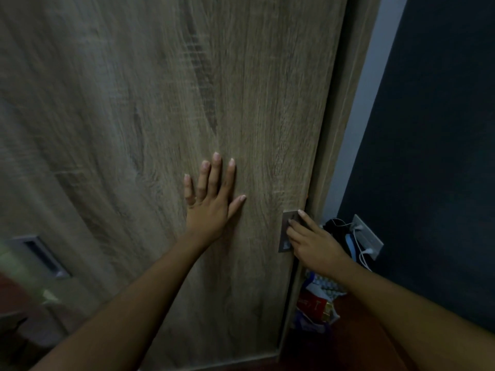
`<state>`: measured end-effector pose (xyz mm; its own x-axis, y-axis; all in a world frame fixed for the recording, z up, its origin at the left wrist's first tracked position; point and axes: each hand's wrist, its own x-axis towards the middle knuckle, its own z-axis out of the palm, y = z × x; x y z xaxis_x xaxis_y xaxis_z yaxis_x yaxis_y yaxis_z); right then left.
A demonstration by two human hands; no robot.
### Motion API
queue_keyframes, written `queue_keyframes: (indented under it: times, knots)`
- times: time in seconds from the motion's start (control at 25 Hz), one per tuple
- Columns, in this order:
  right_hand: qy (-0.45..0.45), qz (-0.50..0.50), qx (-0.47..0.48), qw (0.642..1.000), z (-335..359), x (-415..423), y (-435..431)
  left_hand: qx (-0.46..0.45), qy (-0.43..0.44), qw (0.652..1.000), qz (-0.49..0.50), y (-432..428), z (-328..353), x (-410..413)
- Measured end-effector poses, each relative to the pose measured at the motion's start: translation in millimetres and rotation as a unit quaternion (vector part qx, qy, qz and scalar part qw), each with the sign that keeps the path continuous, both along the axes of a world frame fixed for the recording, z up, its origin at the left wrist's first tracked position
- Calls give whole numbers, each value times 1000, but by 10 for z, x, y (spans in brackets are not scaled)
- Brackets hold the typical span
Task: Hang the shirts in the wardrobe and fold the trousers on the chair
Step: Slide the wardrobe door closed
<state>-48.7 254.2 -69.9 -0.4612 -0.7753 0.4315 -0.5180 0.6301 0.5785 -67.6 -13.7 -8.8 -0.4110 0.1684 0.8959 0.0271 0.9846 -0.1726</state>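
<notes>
Two hands are meeting the wood-grain wardrobe door, which is filling most of the view. The left hand is pressing flat on the panel's middle, fingers straight and spread, holding nothing. The right hand is hooking bent fingertips into the recessed metal handle at the door's right edge. A wall socket is sitting just beside it, and bags are lying below.

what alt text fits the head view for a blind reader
A person's left hand presses flat on a wood-grain wardrobe door while the right hand hooks its fingers into the recessed handle at its right edge. A wall socket is mounted further right.
</notes>
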Motion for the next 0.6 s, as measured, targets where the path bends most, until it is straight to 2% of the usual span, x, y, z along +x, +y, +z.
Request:
queue_keyframes:
  times: [0.36,0.6]
  knots:
    - [-1,-12,-1,1000,-19,6,132,-2,-25,1000,-3,139,-6,-11]
    - [-3,-15,-24,1000,-46,39,72,0,-97,995,-17,144,50,125]
